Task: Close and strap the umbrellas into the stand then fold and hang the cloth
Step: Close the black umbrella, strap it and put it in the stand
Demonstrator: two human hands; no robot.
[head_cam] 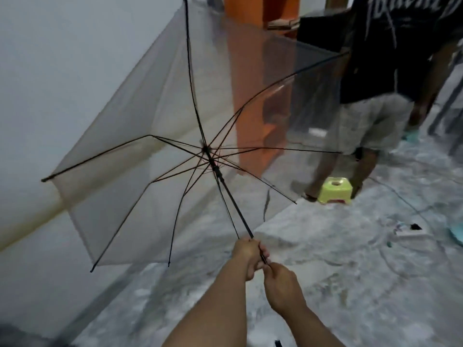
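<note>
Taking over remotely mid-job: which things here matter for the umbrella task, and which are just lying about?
Job:
- open clear umbrella
- its black shaft, gripped by left hand and right hand

Lying about:
- green stool
- power strip on the floor
- orange pillar
- bystander

Mottled grey floor (338, 284), small green stool (334, 190), white power strip (411, 232), a standing person's feet (309, 195)

One open umbrella (175, 136), two hands (250, 254), one stool (335, 190).
</note>
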